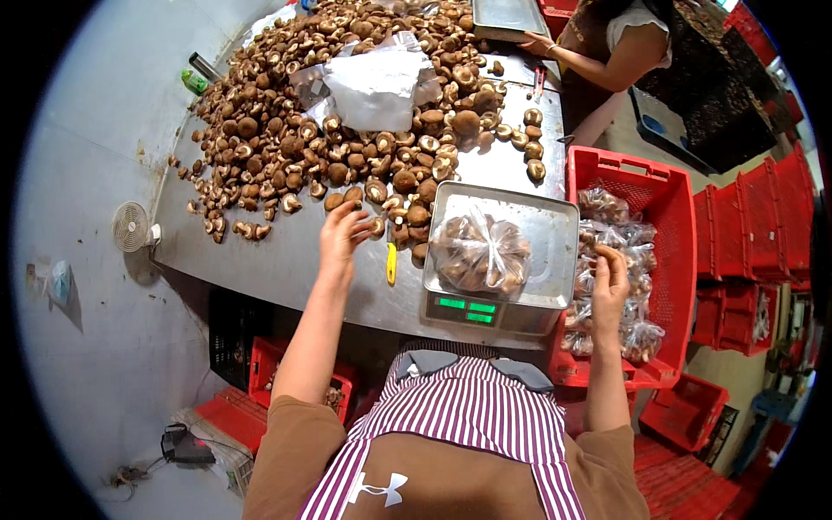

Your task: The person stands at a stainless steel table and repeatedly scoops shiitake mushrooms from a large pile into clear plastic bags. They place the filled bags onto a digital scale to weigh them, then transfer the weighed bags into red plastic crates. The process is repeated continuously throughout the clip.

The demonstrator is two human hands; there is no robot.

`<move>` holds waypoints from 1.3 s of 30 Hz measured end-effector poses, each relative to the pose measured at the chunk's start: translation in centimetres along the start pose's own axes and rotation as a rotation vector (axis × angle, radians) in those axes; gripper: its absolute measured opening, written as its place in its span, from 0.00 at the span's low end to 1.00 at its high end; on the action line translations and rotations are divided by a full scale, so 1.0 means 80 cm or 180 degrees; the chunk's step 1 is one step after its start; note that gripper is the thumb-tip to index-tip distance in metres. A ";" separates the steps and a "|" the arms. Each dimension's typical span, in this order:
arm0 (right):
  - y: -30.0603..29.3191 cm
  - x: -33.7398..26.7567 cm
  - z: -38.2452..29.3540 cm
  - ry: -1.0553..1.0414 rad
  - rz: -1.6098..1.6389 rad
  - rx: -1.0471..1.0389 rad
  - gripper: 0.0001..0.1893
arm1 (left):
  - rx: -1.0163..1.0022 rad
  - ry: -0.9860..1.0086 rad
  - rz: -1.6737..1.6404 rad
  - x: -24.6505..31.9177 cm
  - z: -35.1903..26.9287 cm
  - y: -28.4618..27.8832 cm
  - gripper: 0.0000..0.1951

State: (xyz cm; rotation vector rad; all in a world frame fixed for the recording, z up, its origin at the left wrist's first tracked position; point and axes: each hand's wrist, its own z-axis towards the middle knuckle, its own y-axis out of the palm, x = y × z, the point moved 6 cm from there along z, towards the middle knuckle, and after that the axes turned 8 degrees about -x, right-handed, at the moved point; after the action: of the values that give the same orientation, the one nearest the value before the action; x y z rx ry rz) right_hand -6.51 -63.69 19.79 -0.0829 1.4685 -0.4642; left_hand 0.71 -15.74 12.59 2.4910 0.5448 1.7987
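Observation:
My left hand [341, 235] is held over the metal table near the edge of the mushroom pile [279, 123], fingers apart and seemingly empty. Between it and the scale lies a knife with a yellow handle [391, 263]. On the scale's metal tray [549, 260] rests a tied clear plastic bag of mushrooms [482, 253]; green digits glow below. My right hand [610, 279] pinches a brown mushroom [609, 252] above a red plastic crate [679, 260], where several bagged portions of mushrooms [640, 279] lie.
White plastic bags [374, 88] lie on the pile. Across the table, a co-worker's hand [536, 44] touches another metal tray [507, 18]. A red-handled tool [539, 83] and loose mushrooms [534, 151] lie at the right edge. A fan [131, 226] is at the left wall; red crates [754, 227] stand right.

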 end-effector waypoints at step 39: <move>-0.295 0.231 0.020 0.1033 -0.2928 -0.0463 0.20 | 0.0623 -0.0624 0.0897 -0.140 -0.103 -0.110 0.16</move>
State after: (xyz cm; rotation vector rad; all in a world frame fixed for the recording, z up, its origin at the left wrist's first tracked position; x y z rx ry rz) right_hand -10.29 -92.00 10.51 -0.8555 1.7303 -1.1482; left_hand -12.37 -12.24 3.16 2.9677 0.3930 1.6207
